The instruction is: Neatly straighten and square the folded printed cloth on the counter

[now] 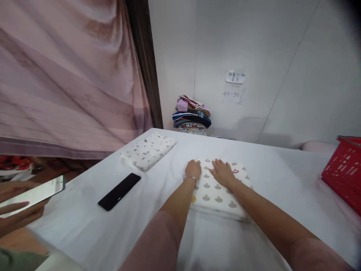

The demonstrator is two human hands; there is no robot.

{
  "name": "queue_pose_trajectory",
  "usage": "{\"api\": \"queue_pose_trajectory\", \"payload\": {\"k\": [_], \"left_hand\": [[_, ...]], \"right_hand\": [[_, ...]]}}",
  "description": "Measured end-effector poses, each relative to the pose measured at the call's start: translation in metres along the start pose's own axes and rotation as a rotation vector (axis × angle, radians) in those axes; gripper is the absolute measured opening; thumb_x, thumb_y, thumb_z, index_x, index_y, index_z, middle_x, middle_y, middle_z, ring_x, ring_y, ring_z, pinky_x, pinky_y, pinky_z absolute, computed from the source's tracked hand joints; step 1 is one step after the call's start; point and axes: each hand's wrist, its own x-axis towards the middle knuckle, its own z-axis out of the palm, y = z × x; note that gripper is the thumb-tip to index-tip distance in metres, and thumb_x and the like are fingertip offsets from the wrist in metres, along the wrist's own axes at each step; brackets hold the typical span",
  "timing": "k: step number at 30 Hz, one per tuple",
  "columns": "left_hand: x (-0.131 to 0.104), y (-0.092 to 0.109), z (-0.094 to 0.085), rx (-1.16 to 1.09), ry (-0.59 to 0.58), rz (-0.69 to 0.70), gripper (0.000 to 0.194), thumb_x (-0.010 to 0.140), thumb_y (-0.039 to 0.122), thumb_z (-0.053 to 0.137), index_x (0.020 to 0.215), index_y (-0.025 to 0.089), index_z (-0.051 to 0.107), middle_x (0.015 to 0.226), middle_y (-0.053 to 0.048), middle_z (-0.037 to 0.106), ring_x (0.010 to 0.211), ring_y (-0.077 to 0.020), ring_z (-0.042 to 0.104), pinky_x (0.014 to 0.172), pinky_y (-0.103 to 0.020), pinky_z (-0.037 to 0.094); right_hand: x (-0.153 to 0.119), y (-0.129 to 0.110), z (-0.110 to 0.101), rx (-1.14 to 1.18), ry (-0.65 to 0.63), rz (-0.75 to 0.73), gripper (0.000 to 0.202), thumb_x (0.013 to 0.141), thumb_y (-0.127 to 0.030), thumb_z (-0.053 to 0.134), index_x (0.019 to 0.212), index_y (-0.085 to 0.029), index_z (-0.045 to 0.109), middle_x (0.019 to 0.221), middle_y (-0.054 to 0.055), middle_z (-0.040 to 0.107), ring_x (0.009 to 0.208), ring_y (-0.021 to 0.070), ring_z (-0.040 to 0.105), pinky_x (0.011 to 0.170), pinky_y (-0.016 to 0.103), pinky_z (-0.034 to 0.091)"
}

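A folded white cloth (211, 194) printed with grey mushroom-like shapes, plus a few red and yellow ones, lies in front of me on the table. My left hand (193, 169), with a bracelet at the wrist, is at its far left edge. The fingers there are curled in against the fabric, and their tips are partly hidden. Flat on the upper middle of the same cloth rests my right hand (222, 172), fingers spread and holding nothing.
Another folded white cloth (149, 150) with small dark prints lies at the table's far left. Nearer is a black phone (119, 191). At left, another person's hands (25, 214) hold a lit phone (36, 194). A red basket (342, 169) stands right; folded fabrics (191, 113) are stacked behind.
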Motion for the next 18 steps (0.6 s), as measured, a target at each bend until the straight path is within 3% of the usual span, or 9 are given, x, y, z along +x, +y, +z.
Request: {"api": "queue_pose_trajectory", "payload": {"k": [3,7,9,12,15,18], "left_hand": [[0.001,-0.001,0.003,0.001,0.046,0.022,0.041,0.090,0.042,0.034,0.108,0.011,0.056,0.114,-0.019,0.059,0.104,-0.0263,0.057,0.084,-0.033,0.041],[0.002,-0.001,0.003,-0.024,0.066,0.032,0.041,0.090,0.043,0.036,0.105,0.011,0.057,0.112,-0.019,0.060,0.102,-0.0264,0.058,0.082,-0.033,0.042],[0.004,-0.002,0.000,-0.050,0.053,0.028,0.041,0.089,0.043,0.038,0.102,0.011,0.058,0.110,-0.020,0.061,0.101,-0.0272,0.059,0.081,-0.034,0.043],[0.003,-0.006,-0.010,-0.108,0.018,0.028,0.045,0.088,0.048,0.037,0.094,0.011,0.061,0.101,-0.019,0.065,0.095,-0.0270,0.061,0.078,-0.034,0.044],[-0.008,-0.014,-0.020,-0.166,0.018,0.070,0.046,0.090,0.047,0.031,0.096,0.013,0.061,0.102,-0.015,0.065,0.095,-0.0237,0.061,0.079,-0.032,0.044],[-0.032,-0.027,-0.025,-0.186,0.030,0.130,0.034,0.087,0.039,0.042,0.106,0.016,0.058,0.114,-0.011,0.061,0.105,-0.0211,0.056,0.086,-0.029,0.041]], "right_hand": [[-0.001,-0.004,-0.004,0.000,-0.007,-0.027,0.064,0.091,-0.054,0.018,0.144,-0.018,0.024,0.151,0.009,0.016,0.139,0.0241,0.009,0.109,0.049,0.007],[-0.001,-0.007,-0.010,0.021,-0.072,-0.074,0.063,0.091,-0.054,0.017,0.143,-0.020,0.025,0.151,0.006,0.018,0.139,0.0228,0.011,0.110,0.048,0.007],[-0.003,-0.006,-0.017,0.034,-0.115,-0.060,0.063,0.091,-0.055,0.019,0.143,-0.020,0.026,0.151,0.007,0.017,0.139,0.0238,0.011,0.109,0.049,0.009],[-0.017,-0.007,-0.027,0.029,-0.070,-0.063,0.064,0.090,-0.056,0.020,0.143,-0.019,0.027,0.152,0.007,0.013,0.139,0.0240,0.007,0.109,0.049,0.009],[-0.040,-0.014,-0.027,0.027,-0.026,-0.147,0.066,0.090,-0.057,0.020,0.143,-0.018,0.025,0.152,0.007,0.011,0.140,0.0231,0.004,0.110,0.048,0.004],[-0.058,-0.025,-0.021,0.068,-0.121,-0.235,0.069,0.089,-0.060,0.018,0.143,-0.018,0.026,0.152,0.007,0.012,0.140,0.0234,0.005,0.110,0.048,0.004]]}}
